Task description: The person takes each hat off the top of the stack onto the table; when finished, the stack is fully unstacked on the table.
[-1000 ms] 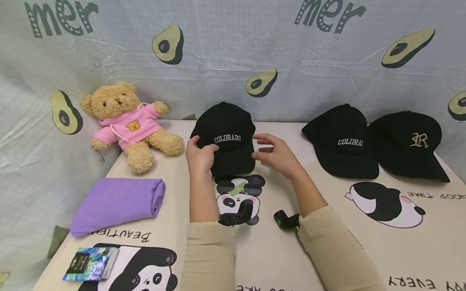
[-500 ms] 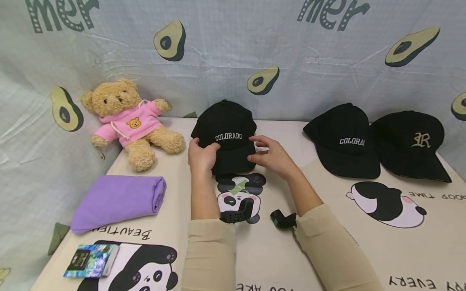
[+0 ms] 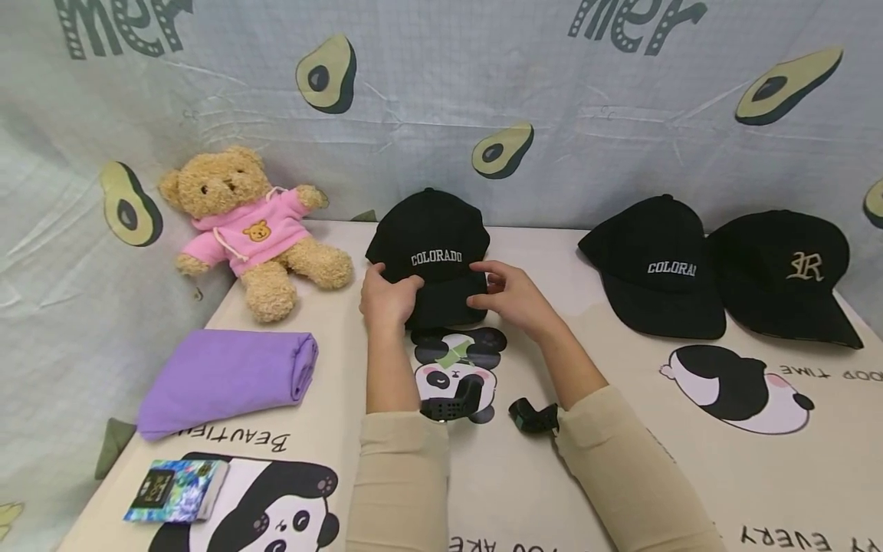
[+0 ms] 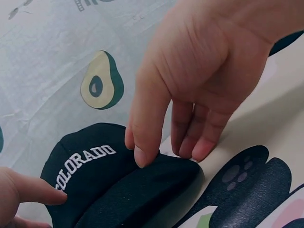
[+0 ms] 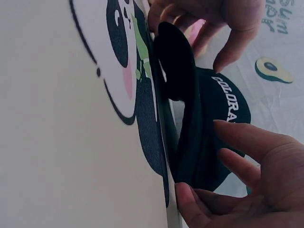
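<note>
A black baseball cap [image 3: 431,238] lettered COLORADO sits at the back of the table, brim towards me. My left hand [image 3: 389,299] is at its left side, thumb over the front where crown meets brim. In the left wrist view that left hand [image 4: 190,71] has its other fingers hanging loosely beside the brim. At the cap's right side is my right hand [image 3: 517,299], fingers spread and slightly bent. In the right wrist view, the thumb of the right hand [image 5: 256,175] is at the brim's edge and the fingertips are against or close to the crown; firm contact cannot be told.
Two more black caps stand at the right, one lettered COLORA [image 3: 648,268], one with a gold R [image 3: 779,268]. A teddy bear [image 3: 255,230] in pink leans at the back left. Nearer are a folded purple cloth [image 3: 228,376] and a small colourful book [image 3: 175,491].
My right hand has moved left, from beside the cap to its right edge. My left hand stays at the left side. The cap stays in about the same place.
</note>
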Demonstrator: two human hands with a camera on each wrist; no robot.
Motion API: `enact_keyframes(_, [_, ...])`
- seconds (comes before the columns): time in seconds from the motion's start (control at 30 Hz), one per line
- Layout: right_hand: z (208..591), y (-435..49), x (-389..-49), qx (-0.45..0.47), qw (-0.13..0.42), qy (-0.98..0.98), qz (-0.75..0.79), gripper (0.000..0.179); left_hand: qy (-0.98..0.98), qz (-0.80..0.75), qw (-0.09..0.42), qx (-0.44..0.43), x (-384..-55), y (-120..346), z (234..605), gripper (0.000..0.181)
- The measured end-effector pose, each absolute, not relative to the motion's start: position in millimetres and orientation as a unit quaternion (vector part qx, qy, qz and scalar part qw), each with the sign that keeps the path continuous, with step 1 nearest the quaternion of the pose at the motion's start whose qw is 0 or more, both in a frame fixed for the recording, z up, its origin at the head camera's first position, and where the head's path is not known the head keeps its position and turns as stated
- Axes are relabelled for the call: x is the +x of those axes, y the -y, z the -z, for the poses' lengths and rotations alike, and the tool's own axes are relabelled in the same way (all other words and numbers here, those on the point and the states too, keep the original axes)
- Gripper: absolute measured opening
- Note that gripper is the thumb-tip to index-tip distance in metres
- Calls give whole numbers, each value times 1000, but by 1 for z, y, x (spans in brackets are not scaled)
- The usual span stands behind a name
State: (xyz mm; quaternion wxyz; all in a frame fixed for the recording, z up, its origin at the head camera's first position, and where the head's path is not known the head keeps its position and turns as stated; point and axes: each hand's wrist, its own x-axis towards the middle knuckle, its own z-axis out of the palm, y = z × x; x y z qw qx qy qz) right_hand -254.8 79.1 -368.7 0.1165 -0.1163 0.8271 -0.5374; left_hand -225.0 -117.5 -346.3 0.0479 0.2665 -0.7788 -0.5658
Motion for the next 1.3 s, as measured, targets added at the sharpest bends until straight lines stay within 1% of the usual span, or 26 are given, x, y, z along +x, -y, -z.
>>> enact_keyframes(0.1, [369, -80, -257, -101, 121, -819, 552, 62, 767, 582, 51, 265, -225, 118, 347, 74])
enact_keyframes(0.27, [372, -82, -261, -60, 149, -766, 622, 62, 757, 592, 58, 269, -226, 118, 347, 71])
enact_keyframes(0.33, [373, -83, -262, -54, 152, -751, 640, 63, 755, 593, 60, 272, -226, 118, 347, 71])
enact_keyframes(0.53, [376, -82, -259, -81, 122, -792, 593, 67, 762, 585, 56, 273, -225, 116, 347, 72])
enact_keyframes(0.8, [373, -78, -256, -117, 99, -826, 543, 68, 758, 588, 56, 277, -224, 115, 345, 75])
enact_keyframes(1.03, [366, -75, -254, -121, 93, -829, 538, 67, 759, 587, 56, 277, -224, 115, 343, 75])
enact_keyframes(1.3, [362, -75, -252, -110, 91, -834, 532, 69, 759, 591, 73, 264, -222, 116, 343, 75])
